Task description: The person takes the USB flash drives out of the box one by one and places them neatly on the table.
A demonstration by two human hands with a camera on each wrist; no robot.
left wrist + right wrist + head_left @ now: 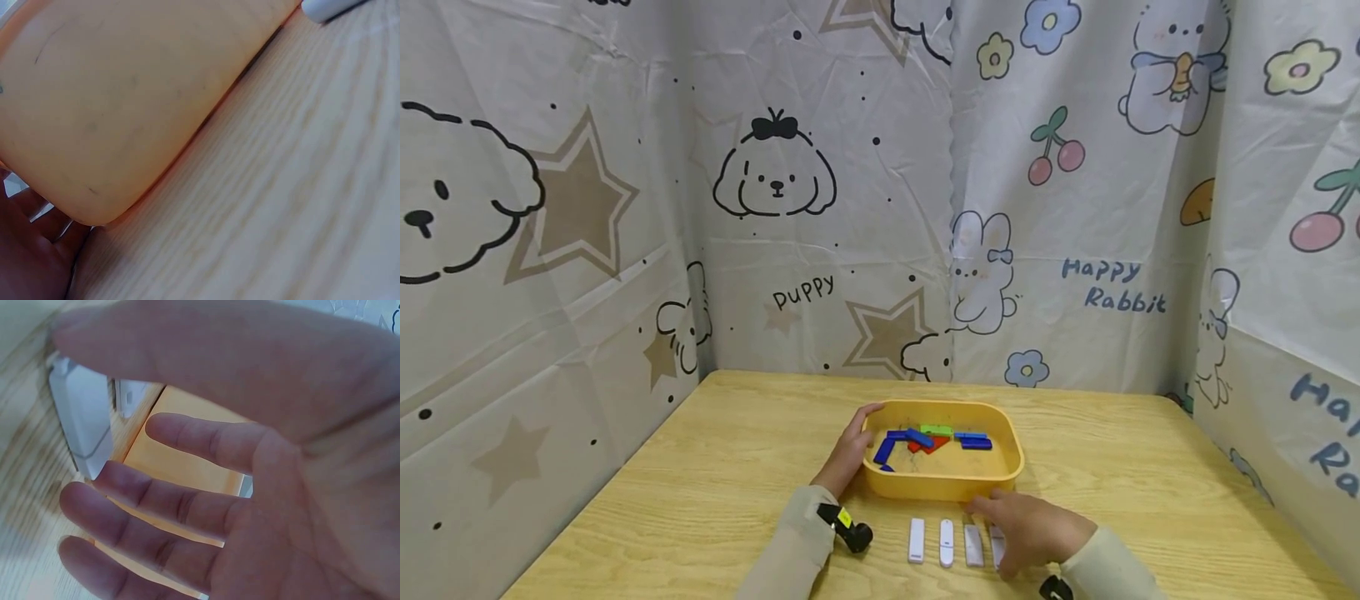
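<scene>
A big curtain (880, 192) with puppies, rabbits, stars and cherries is hung on the far side and on both sides. A wooden table (715, 475) is set in front of it.

A yellow tray (1011, 467) is placed near the middle of the table. Small flat pieces are kept inside it: blue pieces (910, 439), a green piece (936, 430) and a red piece (928, 446). They are piled close together, touching each other.

The left side of the tray is held by the left hand (850, 450). The thumb is hooked over the rim and the fingers are curled against the outer wall. In the left wrist view, the tray wall (125, 94) is seen very close, with the palm (31, 250) just beside its corner.

The right hand (1030, 529) is held low over the table, just near of the tray. Its fingers (162, 506) are spread out and loose, and nothing is gripped in them. The right wrist view is blurred, so it cannot be told whether the fingertips are touching anything.

Four small white sticks (945, 542) are laid in a row on the near part of the table. The one furthest right is partly hidden under the right hand. One white stick (81, 419) is seen close to the fingers in the right wrist view.
</scene>
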